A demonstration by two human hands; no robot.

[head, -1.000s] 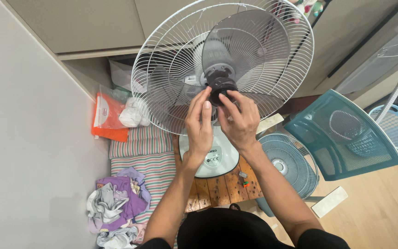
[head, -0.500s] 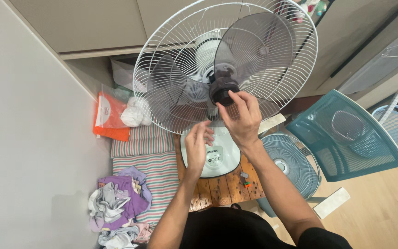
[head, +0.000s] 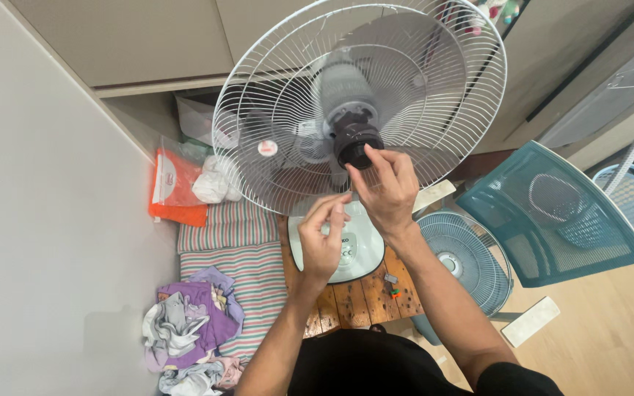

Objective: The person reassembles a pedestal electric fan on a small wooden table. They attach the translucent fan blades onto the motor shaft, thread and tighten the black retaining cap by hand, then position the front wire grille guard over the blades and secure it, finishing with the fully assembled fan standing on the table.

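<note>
**Black hub cap pinched at the centre of a white fan cage**

Black, round and small: hub cap (head: pixel 354 147) at the middle of the white wire fan guard (head: pixel 434 88), touched from below by the right hand (head: pixel 388 192), fingertips (head: pixel 373 155) closed lightly around its lower edge. Blurred grey blades (head: pixel 343 84) just behind the cap, inside the guard. Below and to the left of those fingers, the left hand (head: pixel 323 242), held free in the air, fingers (head: pixel 332 207) loosely curled and half open, gripping nothing. Directly under both hands, the pale fan base (head: pixel 357 253) on a wooden counter (head: pixel 365 297). To the right of the fingers, a teal fan grille (head: pixel 552 213) leaning upright, with a second round grille (head: pixel 464 257) beside it. Down to the left, striped cloth (head: pixel 229 242) and a heap of clothes (head: pixel 188 330) on the floor.
</note>
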